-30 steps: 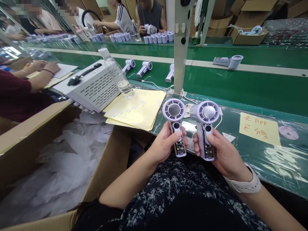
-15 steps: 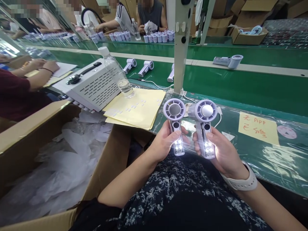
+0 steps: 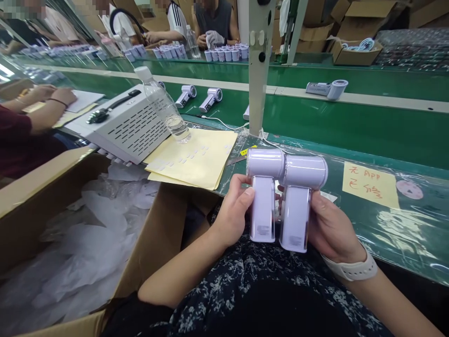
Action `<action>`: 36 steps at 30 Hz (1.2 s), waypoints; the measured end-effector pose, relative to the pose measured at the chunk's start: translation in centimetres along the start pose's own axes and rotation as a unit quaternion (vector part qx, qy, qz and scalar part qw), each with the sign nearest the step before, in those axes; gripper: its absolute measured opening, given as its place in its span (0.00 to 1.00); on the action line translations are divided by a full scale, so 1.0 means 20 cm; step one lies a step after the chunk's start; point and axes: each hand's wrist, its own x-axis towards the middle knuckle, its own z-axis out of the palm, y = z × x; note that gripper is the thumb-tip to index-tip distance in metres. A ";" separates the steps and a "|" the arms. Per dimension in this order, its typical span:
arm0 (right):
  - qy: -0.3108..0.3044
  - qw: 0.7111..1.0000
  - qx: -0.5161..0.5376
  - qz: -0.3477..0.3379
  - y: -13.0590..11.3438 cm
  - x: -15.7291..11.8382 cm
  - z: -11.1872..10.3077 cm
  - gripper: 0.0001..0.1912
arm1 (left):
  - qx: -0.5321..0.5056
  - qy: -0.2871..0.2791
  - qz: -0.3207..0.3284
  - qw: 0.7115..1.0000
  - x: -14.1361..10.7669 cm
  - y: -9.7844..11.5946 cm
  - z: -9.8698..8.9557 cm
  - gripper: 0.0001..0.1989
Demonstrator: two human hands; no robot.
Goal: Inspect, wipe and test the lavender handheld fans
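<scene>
Two lavender handheld fans are held upright side by side in front of me, their heads touching or nearly so. My left hand [image 3: 235,210] is closed around the handle of the left fan [image 3: 263,206], thumb along its edge. In my right hand [image 3: 331,224], which wears a pale wristband, is the right fan [image 3: 295,217]. Both fans show a plain side of the handle with small printing near the bottom. Their round front grilles and lit displays are turned out of sight. Some fingers are hidden behind the handles.
A carton of clear plastic bags [image 3: 98,243] stands at my left. Beyond it are a grey vented box [image 3: 122,126], a water bottle [image 3: 168,112] and yellow sheets [image 3: 196,159]. A metal post [image 3: 258,70] rises ahead; more fans [image 3: 212,99] lie on the green belt. Co-workers sit opposite and left.
Both fans have been turned about their handles, so the grilles and glowing displays that faced me are gone from view and sides of the bodies show. The hands still grip them.
</scene>
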 end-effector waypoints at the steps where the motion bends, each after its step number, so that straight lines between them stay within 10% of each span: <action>1: 0.007 1.000 -0.005 -0.010 0.00 -0.01 0.00 0.16 | -0.003 -0.010 -0.002 1.000 -0.02 0.02 0.00 0.18; 17: 0.072 0.993 0.066 0.068 -0.07 0.00 0.04 0.18 | -0.136 -0.086 -0.095 0.982 0.02 0.00 0.02 0.30; 27: -0.006 1.000 -0.004 0.001 -0.09 -0.01 0.02 0.20 | -0.186 -0.126 -0.095 0.970 0.01 0.03 0.03 0.14; 36: 0.067 0.995 -0.040 -0.060 -0.08 -0.01 -0.04 0.15 | -0.114 -0.130 -0.062 0.983 0.02 0.03 -0.01 0.28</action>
